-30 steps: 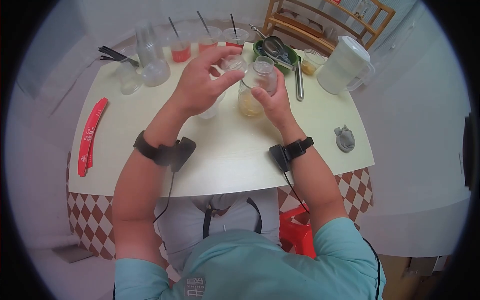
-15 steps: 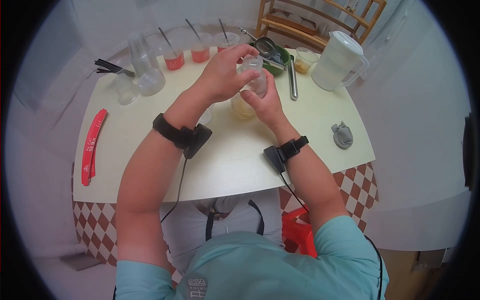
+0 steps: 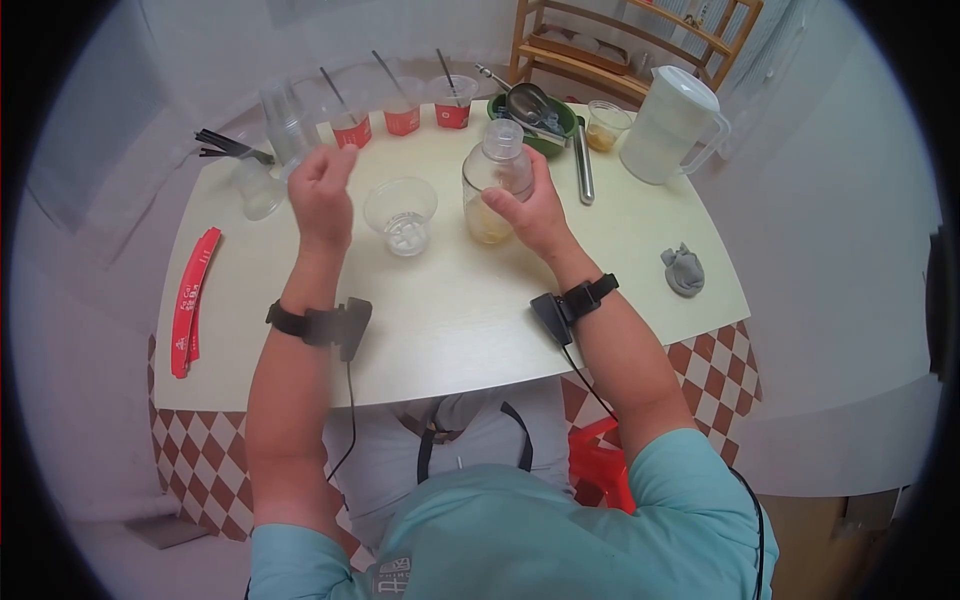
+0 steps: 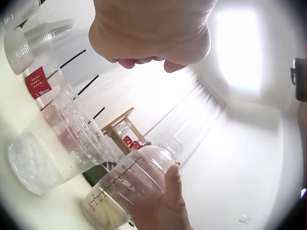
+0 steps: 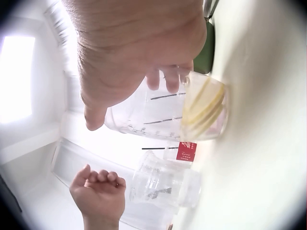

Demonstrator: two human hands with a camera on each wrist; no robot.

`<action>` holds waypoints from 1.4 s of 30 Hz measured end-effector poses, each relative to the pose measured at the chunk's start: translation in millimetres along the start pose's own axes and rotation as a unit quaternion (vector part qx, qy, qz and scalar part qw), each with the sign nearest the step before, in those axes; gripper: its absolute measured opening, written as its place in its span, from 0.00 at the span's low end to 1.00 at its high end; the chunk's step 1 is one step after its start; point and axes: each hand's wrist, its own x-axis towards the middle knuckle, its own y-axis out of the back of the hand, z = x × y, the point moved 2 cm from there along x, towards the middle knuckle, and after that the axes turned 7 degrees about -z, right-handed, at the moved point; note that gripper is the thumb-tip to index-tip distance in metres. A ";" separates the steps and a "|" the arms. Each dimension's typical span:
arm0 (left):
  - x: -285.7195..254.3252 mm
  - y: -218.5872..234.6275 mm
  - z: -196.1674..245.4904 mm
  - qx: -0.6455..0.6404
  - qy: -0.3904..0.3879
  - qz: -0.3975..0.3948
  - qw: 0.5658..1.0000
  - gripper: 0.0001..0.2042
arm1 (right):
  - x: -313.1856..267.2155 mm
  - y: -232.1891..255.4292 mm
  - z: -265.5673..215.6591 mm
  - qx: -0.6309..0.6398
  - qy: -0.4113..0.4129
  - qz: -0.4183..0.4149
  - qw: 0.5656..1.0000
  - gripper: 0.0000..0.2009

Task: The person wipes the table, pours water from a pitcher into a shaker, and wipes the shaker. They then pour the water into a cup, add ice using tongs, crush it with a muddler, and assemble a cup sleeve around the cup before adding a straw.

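My right hand grips a clear measuring shaker, thumb across its near side, with a clear cap on top. Yellow slices lie at the shaker's bottom in the right wrist view. Raised to the left, my left hand has curled fingers; its palm looks empty in the right wrist view. Between the hands stands a clear plastic cup with ice in its bottom; the left wrist view also shows this cup, large and close.
Behind are red-labelled cups with black straws, stacked clear cups and a green bowl with a scoop. A steel rod, small cup and lidded pitcher stand right. Grey cloth and red strips lie nearer.
My left hand brought a clear piece over to the shaker's top, then let it go and moved left, uncovering the cup of ice. My right hand kept its hold on the shaker.
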 end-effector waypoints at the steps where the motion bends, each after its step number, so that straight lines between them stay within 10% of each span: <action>1: -0.2 12.3 -2.8 0.000 -0.001 -0.001 1.000 0.16 | 1.2 0.3 -1.0 -0.004 -0.004 -0.004 1.000 0.47; 7: -13.6 56.4 -43.3 -0.154 0.221 0.134 0.954 0.18 | -1.5 1.4 -28.7 -0.080 -0.062 -0.016 0.995 0.48; 22: -22.1 63.6 -67.2 -0.108 0.239 0.140 0.955 0.08 | -80.6 99.1 -80.5 -0.236 -0.215 0.193 0.928 0.47; 42: -25.9 68.5 -70.8 -0.056 0.212 0.119 0.968 0.15 | 31.6 193.2 23.1 -0.344 -0.133 0.322 0.872 0.53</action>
